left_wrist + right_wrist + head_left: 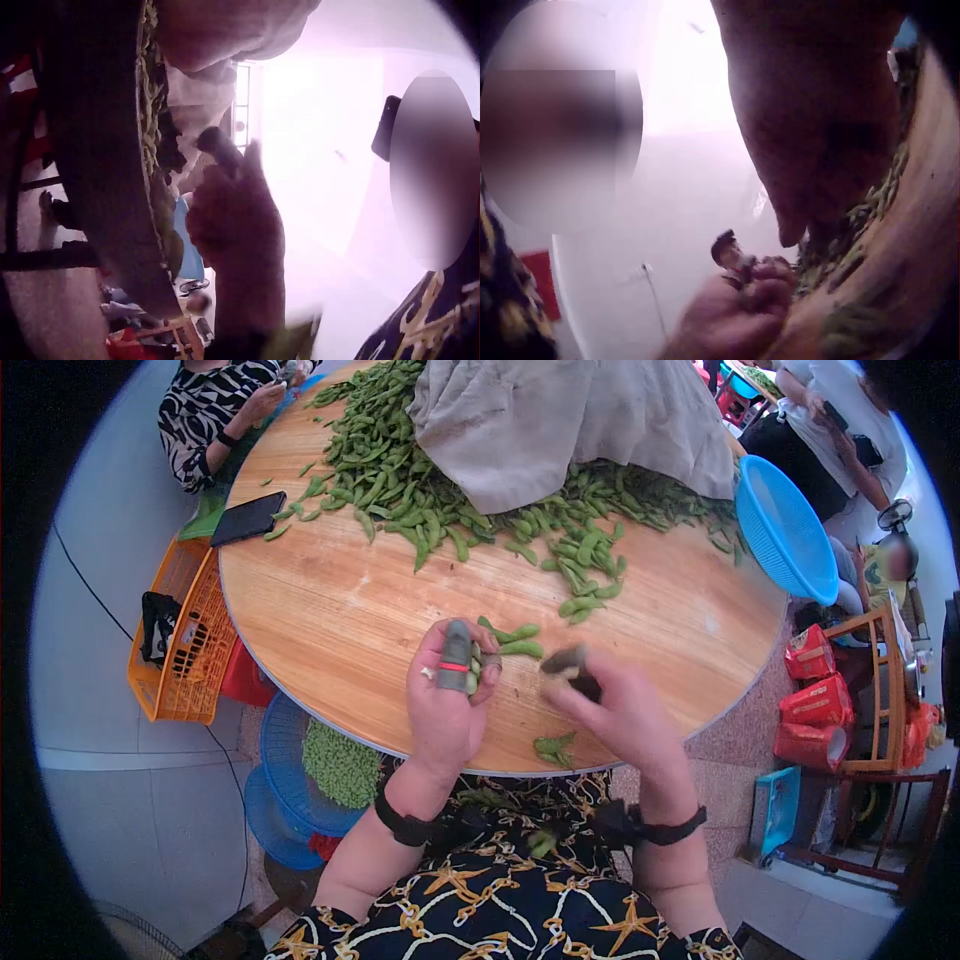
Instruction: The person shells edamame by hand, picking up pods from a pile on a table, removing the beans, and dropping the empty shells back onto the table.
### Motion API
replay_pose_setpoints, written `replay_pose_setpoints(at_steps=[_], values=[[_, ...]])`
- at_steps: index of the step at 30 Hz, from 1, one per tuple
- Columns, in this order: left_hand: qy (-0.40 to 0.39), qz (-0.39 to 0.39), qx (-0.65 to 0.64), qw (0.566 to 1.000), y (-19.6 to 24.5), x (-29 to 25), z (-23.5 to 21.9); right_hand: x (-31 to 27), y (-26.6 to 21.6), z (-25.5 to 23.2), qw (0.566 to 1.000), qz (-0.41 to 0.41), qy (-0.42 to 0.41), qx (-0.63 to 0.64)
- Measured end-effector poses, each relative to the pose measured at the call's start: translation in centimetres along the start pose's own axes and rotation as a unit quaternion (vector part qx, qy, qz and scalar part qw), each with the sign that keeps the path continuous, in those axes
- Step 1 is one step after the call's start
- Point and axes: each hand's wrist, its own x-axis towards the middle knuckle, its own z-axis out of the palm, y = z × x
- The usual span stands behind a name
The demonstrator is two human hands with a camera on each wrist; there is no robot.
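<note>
Low over the near part of the round wooden table [330, 620], my left hand [440, 705] holds green soybean pods [474, 672] between its thumb and curled fingers. A grey finger cover with a red band sits on its thumb. My right hand [625, 710] is just to the right, blurred, with dark covers on its bent fingertips. A small pale bit shows between them; I cannot tell whether they pinch it. A few loose pods [520, 648] lie beyond the left fingers, and a small clump [554, 748] is at the front edge. The left wrist view shows the right hand [236, 225] with bent fingers.
A grey cloth [570, 420] partly covers a big pod heap [390, 470]. A blue colander [785, 530] stands at the right edge, a phone [248, 518] at the left. Below are an orange crate [170, 660] and a blue basket [280, 725] of shelled beans. Other people are around.
</note>
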Motion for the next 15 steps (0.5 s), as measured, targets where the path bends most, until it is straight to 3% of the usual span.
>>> replay_pose_setpoints(at_steps=[1, 2, 3, 5, 7, 9, 10, 11, 12, 13, 15], values=[[-0.002, 0.001, 0.000, 1.000, 0.1, 0.1, -0.1, 0.9, 0.0, 0.8, 0.982, 0.050, 0.130, -0.131], [0.003, -0.002, -0.010, 1.000, 0.2, 0.1, -0.2, 1.6, 0.0, 1.3, 0.962, 0.044, 0.150, -0.222], [0.007, -0.006, -0.019, 1.000, 0.2, 0.1, -0.3, 2.1, 0.2, 1.9, 0.962, 0.044, 0.154, -0.223], [0.003, -0.015, -0.012, 1.000, 0.2, 0.0, -0.6, 2.7, 0.9, 3.0, 0.925, 0.057, 0.151, -0.343], [0.003, -0.020, -0.009, 1.000, 0.3, 0.0, -0.5, 2.5, 2.1, 3.2, 0.932, 0.041, 0.191, -0.306], [-0.019, -0.071, 0.011, 0.997, 0.5, -0.2, 0.0, 1.8, 2.6, 2.7, 0.935, 0.022, 0.229, -0.270], [-0.017, -0.070, 0.008, 0.997, 0.6, -0.2, 0.1, 1.4, 2.5, 2.3, 0.976, 0.077, 0.197, -0.047], [-0.050, -0.121, 0.017, 0.991, 0.6, -0.3, 0.2, 0.9, 2.2, 1.7, 0.963, 0.131, 0.154, 0.178], [-0.085, -0.171, 0.027, 0.981, 0.7, -0.4, 0.3, 0.4, 1.5, 0.9, 0.894, 0.177, 0.089, 0.402], [-0.086, -0.171, 0.026, 0.981, 0.7, -0.5, 0.4, 0.1, 1.4, 0.7, 0.894, 0.177, 0.089, 0.402], [-0.203, -0.248, 0.019, 0.947, 1.0, -0.5, 0.5, -0.2, 1.4, 0.6, 0.759, 0.221, 0.024, 0.612]])
